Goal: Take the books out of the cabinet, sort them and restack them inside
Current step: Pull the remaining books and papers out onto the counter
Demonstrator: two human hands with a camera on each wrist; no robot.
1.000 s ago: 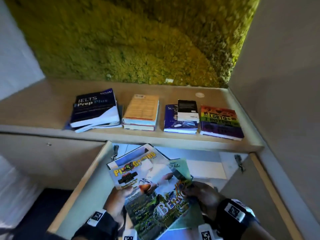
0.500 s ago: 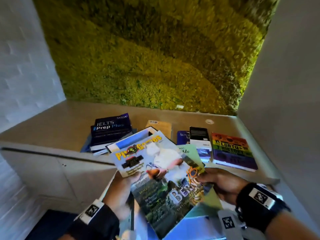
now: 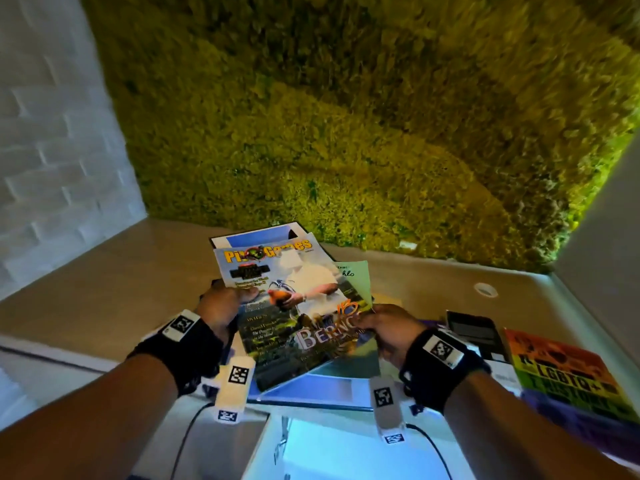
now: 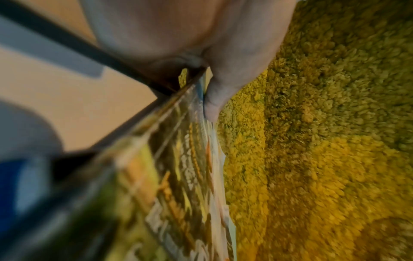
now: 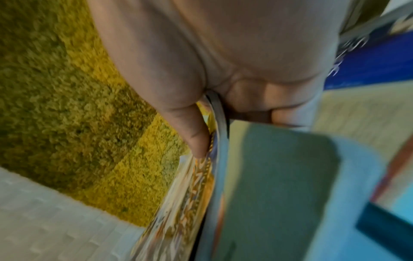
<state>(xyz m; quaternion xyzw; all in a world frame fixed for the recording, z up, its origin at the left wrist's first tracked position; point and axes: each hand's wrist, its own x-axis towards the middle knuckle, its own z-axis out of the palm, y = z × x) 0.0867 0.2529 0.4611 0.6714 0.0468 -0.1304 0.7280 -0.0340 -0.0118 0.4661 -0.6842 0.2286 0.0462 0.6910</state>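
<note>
Head view: my bundle of glossy magazines and thin booklets [image 3: 294, 306] has come up out of the cabinet below and now hangs over the beige surface [image 3: 104, 289]. My left hand [image 3: 221, 303] pinches its edge at 9 o'clock, thumb on the cover; my right hand [image 3: 388, 327] pinches at 3 o'clock. The rainbow-striped book [image 3: 568, 372] lies flat at 4 o'clock. Emptying looks nearly finished; sorting comes next, I judge.

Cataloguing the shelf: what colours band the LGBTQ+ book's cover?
Rainbow bands, orange through yellow and green to purple, on the LGBTQ+ book; head view shows it best.
</note>
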